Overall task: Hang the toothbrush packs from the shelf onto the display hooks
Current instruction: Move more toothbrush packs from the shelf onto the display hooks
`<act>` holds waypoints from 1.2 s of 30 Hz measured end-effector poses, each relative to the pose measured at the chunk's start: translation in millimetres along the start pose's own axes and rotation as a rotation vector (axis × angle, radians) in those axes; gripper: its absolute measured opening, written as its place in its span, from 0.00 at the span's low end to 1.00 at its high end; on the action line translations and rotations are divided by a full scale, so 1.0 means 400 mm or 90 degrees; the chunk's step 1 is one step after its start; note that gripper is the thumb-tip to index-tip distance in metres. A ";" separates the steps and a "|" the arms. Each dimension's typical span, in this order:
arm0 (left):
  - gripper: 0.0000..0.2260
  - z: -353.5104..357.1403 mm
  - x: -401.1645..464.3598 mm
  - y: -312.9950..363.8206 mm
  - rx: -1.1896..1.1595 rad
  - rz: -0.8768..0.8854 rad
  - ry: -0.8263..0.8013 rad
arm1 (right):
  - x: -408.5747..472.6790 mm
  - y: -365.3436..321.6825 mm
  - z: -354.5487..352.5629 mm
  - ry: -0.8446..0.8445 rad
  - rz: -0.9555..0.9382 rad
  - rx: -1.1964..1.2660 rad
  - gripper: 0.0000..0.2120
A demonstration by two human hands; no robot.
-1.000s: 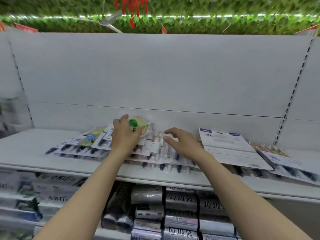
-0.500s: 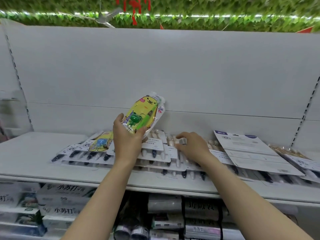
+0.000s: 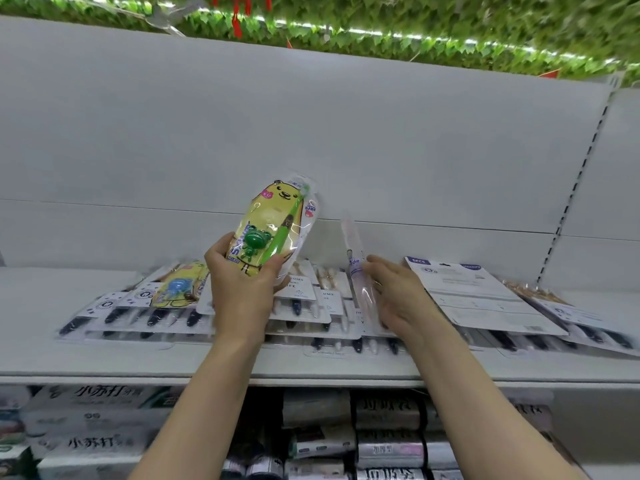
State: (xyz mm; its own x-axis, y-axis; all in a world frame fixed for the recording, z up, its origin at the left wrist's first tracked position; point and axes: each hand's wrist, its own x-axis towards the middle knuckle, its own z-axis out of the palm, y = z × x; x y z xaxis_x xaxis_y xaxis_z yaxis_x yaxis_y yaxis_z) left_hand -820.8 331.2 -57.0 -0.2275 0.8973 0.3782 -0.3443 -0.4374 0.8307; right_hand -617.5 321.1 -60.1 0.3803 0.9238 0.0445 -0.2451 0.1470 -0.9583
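We face a plain pale grey metal back panel (image 3: 311, 133), and we take it as our landmark. Above its top edge runs a band of green artificial leaves (image 3: 415, 22) threaded with a strip of small white lights (image 3: 381, 32); red hanging ornaments (image 3: 239, 15) dangle there too. Down the panel's right edge we see a slotted white upright (image 3: 581, 168). Below the panel, rolls with black labels (image 3: 388, 434) and white boxes (image 3: 90, 420) fill a lower tier.

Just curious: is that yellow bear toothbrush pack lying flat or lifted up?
Lifted up: the left hand grips the yellow bear pack nearly upright above the shelf.
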 end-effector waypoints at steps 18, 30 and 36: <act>0.29 -0.027 -0.313 -0.002 0.067 -0.041 0.123 | -0.220 0.051 0.041 -0.297 0.095 0.220 0.08; 0.12 -0.464 -0.363 0.204 0.200 -0.089 0.256 | -0.451 0.185 0.412 -0.515 0.140 0.139 0.18; 0.09 -0.813 -0.404 0.368 0.162 -0.109 0.295 | -0.649 0.285 0.697 -0.559 0.118 0.067 0.16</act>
State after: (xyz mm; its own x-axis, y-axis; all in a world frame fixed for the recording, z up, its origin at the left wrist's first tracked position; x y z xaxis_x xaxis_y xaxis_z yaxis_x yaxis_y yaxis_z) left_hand -1130.9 102.5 -128.6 -0.5843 0.8095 0.0578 -0.1936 -0.2083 0.9587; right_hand -992.7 196.3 -102.2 -0.4807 0.8668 0.1326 -0.3320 -0.0399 -0.9424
